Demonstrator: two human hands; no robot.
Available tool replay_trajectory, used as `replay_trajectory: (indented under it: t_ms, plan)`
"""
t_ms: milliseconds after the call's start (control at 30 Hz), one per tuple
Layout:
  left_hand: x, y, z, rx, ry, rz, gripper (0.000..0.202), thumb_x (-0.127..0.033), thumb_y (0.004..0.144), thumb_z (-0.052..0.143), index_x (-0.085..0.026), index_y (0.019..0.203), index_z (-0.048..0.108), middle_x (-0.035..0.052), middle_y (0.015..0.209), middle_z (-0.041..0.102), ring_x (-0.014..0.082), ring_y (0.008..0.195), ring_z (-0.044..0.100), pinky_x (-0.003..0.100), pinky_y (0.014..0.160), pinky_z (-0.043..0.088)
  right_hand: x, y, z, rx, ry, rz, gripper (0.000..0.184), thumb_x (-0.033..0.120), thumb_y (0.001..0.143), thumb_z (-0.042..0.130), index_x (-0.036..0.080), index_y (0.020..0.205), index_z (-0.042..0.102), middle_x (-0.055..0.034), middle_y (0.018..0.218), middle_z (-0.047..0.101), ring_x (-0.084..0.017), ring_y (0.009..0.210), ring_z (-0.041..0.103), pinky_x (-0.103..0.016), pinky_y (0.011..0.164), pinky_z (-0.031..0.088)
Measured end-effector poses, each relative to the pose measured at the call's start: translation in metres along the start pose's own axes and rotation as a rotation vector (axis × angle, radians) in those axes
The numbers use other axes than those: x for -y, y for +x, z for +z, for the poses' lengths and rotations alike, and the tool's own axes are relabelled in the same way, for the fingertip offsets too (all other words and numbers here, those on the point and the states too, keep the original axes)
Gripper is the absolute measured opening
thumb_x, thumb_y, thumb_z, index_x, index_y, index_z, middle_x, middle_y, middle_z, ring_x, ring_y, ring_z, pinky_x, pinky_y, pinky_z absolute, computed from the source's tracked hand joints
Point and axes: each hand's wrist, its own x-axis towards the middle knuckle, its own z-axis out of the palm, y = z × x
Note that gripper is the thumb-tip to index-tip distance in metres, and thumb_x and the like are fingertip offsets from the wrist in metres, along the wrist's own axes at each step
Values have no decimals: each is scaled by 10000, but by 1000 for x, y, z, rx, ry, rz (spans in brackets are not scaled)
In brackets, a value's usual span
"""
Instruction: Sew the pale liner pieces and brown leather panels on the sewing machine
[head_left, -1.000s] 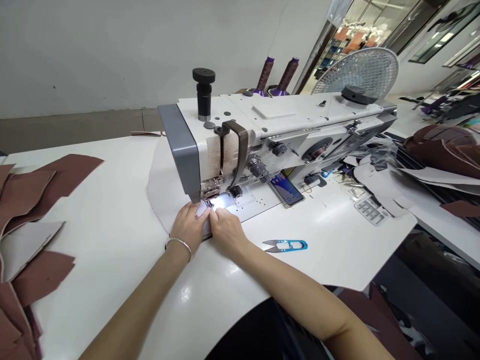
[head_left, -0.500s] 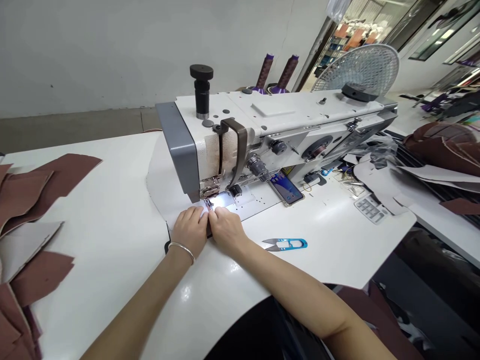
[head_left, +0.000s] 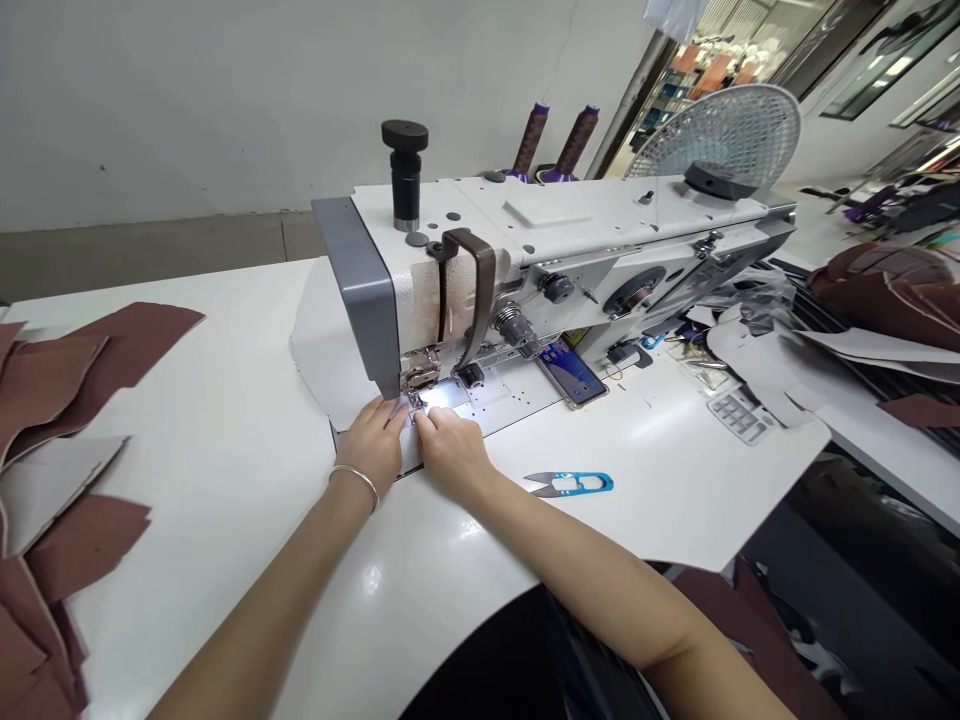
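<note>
A large sewing machine [head_left: 442,290] stands before me, its lamp lighting the presser foot [head_left: 418,400]. A pale sheet of material [head_left: 319,350] lies to the left of the machine head and runs in towards the foot. My left hand [head_left: 371,445] rests on its near edge left of the foot, fingers stretched forward and lying flat. Just right of the foot, my right hand [head_left: 454,450] is closed, thumb and fingers pressed together at the needle plate; what they pinch is hidden. Thread snips [head_left: 571,484] with blue handles lie to the right of my right hand.
Brown cut pieces [head_left: 90,540] are stacked at the left. A phone [head_left: 571,374] lies beneath the machine arm. Two brown thread cones [head_left: 577,142] and a fan [head_left: 716,135] stand behind. More brown pieces [head_left: 892,290] and scraps lie at the right.
My left hand has shifted slightly left, away from my right hand, and its fingers have straightened. A gap now shows between the hands. My right hand has hardly moved.
</note>
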Motion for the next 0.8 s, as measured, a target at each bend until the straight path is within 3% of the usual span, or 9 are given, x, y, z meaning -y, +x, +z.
replay_trajectory:
  t_ms: [367,600,800]
  plan:
    - [3,6,-4,112,42,-40,478,-45,777,358,-100,1200,572,146,1223,587,257,1224,449,419,1036,385,1,0,5,-26,-25,17,174,147,922,387,184,933,557,-37,805,559,-158,724,462,-266,526,210]
    - [-2,5,1,113,25,-83,445,-63,805,378,-105,1208,562,144,1304,536,241,1274,409,420,1079,326,-1,-3,7,-122,-71,-16,209,174,927,417,166,1029,599,-33,774,576,-154,703,490,-268,536,228]
    - [-6,5,-8,174,-38,-108,432,-98,835,364,-97,1232,535,149,1345,496,240,1299,375,414,1095,289,-2,-4,13,-208,-58,-47,244,174,918,407,163,1032,623,-28,737,568,-151,672,500,-259,542,254]
